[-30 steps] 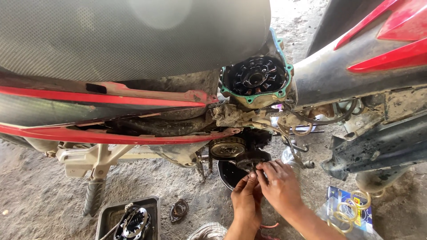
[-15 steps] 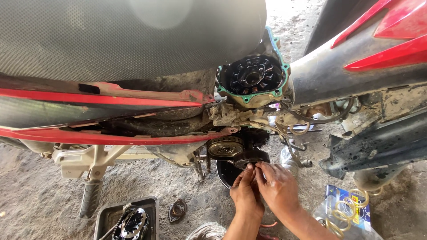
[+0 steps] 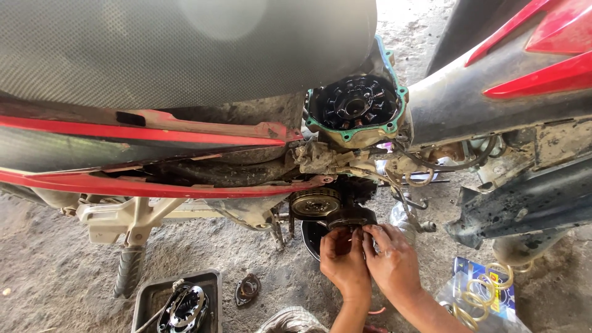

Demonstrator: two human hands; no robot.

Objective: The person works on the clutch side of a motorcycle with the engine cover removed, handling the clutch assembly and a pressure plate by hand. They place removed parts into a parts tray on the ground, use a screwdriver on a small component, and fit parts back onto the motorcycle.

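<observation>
A red and grey motorcycle lies on its side with its engine open (image 3: 354, 108). Low in the engine sits a round toothed metal clutch part (image 3: 314, 202), and beside it a dark round drum (image 3: 351, 217). My left hand (image 3: 343, 260) and my right hand (image 3: 390, 260) are side by side under that drum, fingertips pressed on its lower edge. Both hands are greasy. What the fingers grip is hidden behind the drum.
A black tray (image 3: 148, 296) with a clutch plate assembly lies on the dirt floor at lower left, a small dark cover (image 3: 248, 288) beside it. A plastic packet of gold rings (image 3: 478, 293) lies at lower right. A footpeg (image 3: 128, 268) sticks out left.
The view has shifted slightly and my two hands have moved up a little, from the dark disc on the ground to the lower edge of the drum.
</observation>
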